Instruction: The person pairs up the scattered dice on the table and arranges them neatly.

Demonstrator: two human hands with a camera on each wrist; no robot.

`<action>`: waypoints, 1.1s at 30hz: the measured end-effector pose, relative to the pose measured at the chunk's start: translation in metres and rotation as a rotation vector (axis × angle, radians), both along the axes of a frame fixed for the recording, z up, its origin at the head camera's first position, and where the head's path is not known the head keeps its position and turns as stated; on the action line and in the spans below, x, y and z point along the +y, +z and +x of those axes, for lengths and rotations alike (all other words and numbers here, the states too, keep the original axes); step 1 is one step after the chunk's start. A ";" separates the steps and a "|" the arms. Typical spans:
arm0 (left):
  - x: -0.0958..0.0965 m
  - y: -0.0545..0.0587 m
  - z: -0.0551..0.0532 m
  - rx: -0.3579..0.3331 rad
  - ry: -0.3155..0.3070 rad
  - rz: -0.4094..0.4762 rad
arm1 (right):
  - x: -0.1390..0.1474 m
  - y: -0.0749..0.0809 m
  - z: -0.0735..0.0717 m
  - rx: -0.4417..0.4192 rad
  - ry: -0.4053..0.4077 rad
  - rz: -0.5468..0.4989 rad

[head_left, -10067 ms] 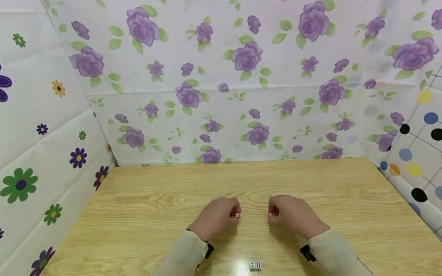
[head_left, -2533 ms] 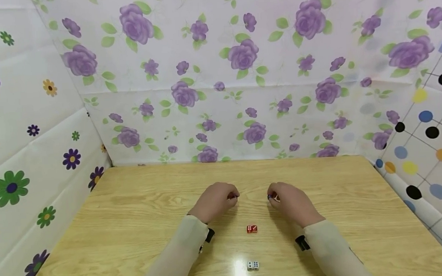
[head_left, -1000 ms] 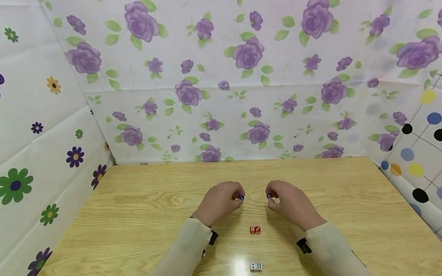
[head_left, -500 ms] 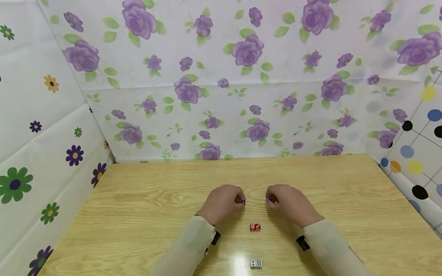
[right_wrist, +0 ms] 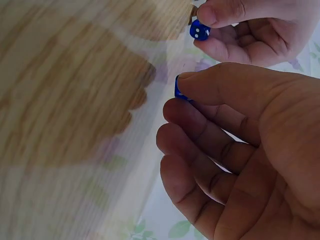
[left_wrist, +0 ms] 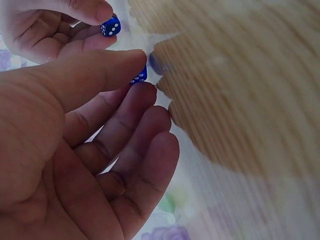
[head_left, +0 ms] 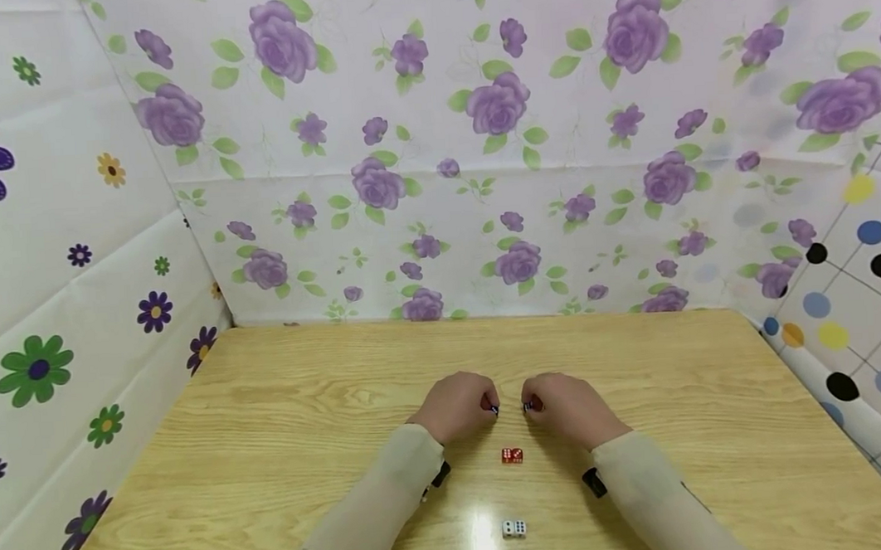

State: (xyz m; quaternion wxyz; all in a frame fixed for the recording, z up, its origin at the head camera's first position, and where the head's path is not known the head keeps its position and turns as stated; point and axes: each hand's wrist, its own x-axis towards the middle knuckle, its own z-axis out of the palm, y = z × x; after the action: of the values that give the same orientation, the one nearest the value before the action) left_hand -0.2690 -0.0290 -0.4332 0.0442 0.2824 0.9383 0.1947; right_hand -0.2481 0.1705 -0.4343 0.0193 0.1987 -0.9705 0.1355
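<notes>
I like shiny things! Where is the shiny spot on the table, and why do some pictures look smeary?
Head view: lamp glare on the table beside the white dice. Both wrist views: the wood looks streaked and blurred, while each blue die stays sharp.

The head camera looks forward and down across the wooden table (head_left: 283, 416) toward the flowered backdrop. Each wrist camera sits close against its own palm (fingers fill the frame), and both share the two pinched blue dice (left_wrist: 110, 26).
</notes>
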 end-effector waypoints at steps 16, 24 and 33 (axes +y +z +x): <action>0.007 0.000 -0.002 -0.046 0.008 -0.004 | -0.004 -0.006 -0.004 -0.046 0.035 -0.045; 0.009 -0.001 -0.002 -0.058 -0.004 0.002 | -0.003 -0.006 -0.004 -0.094 0.046 -0.087; 0.005 0.002 0.000 -0.054 0.011 -0.009 | 0.002 -0.005 -0.004 -0.116 0.014 -0.080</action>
State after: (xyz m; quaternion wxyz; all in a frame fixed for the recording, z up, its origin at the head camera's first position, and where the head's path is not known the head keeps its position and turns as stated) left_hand -0.2686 -0.0236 -0.4315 0.0696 0.2717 0.9392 0.1981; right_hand -0.2521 0.1725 -0.4389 -0.0301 0.1963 -0.9623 0.1857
